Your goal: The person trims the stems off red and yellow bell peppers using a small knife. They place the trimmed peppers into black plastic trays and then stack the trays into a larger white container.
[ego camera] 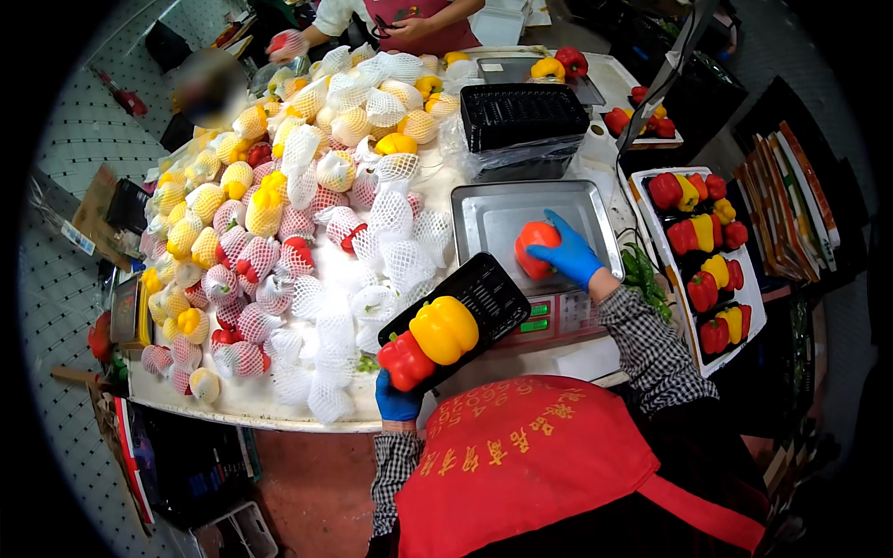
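My left hand (399,399), in a blue glove, holds one end of a black plastic tray (499,293), tilted at the table's near edge. In that tray a red bell pepper (404,360) and a yellow bell pepper (444,330) lie side by side. My right hand (573,252), gloved in blue too, grips an orange-red bell pepper (536,250) over the steel pan (481,216) of a weighing scale. Whether that pepper touches the pan, I cannot tell. The scale's green display (536,318) is partly behind the tray.
Bell peppers in foam nets (258,258) are heaped at left, beside loose white nets (404,258). Stacked black trays (523,115) stand behind the scale. A white foam box (750,279) at right holds filled trays. Across the table, a co-worker in a red apron (418,21) holds a netted pepper.
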Tool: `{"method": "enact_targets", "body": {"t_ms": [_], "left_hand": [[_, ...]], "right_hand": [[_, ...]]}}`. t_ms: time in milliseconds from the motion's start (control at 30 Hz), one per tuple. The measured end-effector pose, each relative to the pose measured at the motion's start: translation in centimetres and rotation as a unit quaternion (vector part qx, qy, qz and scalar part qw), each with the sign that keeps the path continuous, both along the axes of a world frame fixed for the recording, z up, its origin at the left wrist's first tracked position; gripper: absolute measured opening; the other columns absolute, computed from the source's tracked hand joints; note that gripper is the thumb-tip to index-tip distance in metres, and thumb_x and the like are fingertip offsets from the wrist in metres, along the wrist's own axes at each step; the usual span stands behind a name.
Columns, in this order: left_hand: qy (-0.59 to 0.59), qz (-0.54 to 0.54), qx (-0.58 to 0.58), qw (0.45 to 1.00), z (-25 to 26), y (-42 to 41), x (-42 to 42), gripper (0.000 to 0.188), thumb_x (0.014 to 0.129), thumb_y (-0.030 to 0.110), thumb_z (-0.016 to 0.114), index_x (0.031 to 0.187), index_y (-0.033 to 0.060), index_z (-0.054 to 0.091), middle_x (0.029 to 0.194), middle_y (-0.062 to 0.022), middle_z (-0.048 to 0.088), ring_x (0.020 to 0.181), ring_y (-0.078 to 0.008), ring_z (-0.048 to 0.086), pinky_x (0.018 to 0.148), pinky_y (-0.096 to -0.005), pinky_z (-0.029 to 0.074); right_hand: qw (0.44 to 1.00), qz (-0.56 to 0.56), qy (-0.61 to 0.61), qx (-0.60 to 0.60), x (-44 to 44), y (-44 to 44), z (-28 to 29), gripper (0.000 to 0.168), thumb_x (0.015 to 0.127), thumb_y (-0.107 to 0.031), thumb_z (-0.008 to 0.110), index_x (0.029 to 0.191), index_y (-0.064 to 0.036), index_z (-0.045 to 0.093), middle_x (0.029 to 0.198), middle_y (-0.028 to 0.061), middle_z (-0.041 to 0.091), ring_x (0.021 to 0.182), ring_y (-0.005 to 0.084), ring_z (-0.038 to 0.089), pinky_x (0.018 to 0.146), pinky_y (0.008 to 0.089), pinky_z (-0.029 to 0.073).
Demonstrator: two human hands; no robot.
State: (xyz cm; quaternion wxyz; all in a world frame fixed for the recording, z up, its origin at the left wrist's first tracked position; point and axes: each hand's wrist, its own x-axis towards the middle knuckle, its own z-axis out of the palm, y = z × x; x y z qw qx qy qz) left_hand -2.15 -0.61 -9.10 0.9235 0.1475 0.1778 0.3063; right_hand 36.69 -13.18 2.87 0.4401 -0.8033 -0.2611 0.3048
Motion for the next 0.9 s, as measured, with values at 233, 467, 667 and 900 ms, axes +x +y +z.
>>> {"method": "enact_targets", "body": {"t_ms": [233, 467, 667, 900], "left_hand": [[0.059, 0.019, 0.012, 0.998, 0.5, -0.4, 1.4, 0.069, 0.088, 0.04, 0.059, 0.148, 0.0142, 0.035, 0.151, -0.0104, 0.039, 0.138, -0.0314, 0.038, 0.112, -0.054, 0.031], [0.07, -0.003, 0.024, 0.997, 1.9, -0.5, 2.6, 0.066, 0.091, 0.044, 0.055, 0.148, 0.0156, 0.035, 0.15, -0.0094, 0.04, 0.136, -0.031, 0.04, 0.111, -0.0538, 0.033], [0.129, -0.027, 0.04, 0.99, 2.8, 0.3, 3.1, 0.063, 0.093, 0.048, 0.05, 0.147, 0.0169, 0.037, 0.149, -0.0074, 0.041, 0.135, -0.0295, 0.042, 0.108, -0.0504, 0.036], [0.108, -0.112, 0.138, 0.978, 8.8, -0.6, 5.2, 0.065, 0.095, 0.051, 0.045, 0.147, 0.0154, 0.035, 0.15, -0.0082, 0.04, 0.137, -0.031, 0.039, 0.11, -0.0511, 0.034]], "right_hand": [[0.987, 0.082, -0.024, 0.134, -6.1, 1.3, 3.0, 0.085, 0.079, -0.035, 0.077, 0.148, -0.008, 0.036, 0.132, 0.0225, 0.054, 0.119, 0.0321, 0.057, 0.101, 0.0386, 0.046], [0.954, 0.134, -0.267, 0.009, -8.7, 2.3, 0.7, 0.077, 0.083, -0.046, 0.07, 0.143, -0.007, 0.042, 0.125, 0.0228, 0.057, 0.117, 0.0404, 0.054, 0.103, 0.0431, 0.043], [0.986, 0.108, -0.006, 0.126, -7.0, 1.1, 0.1, 0.066, 0.085, -0.043, 0.067, 0.137, -0.007, 0.049, 0.129, 0.024, 0.057, 0.117, 0.0359, 0.058, 0.1, 0.0406, 0.046], [0.988, 0.031, -0.105, 0.111, -7.4, -3.1, 0.5, 0.069, 0.081, -0.043, 0.068, 0.139, -0.013, 0.045, 0.124, 0.0253, 0.057, 0.114, 0.0435, 0.055, 0.1, 0.0477, 0.044]]}}
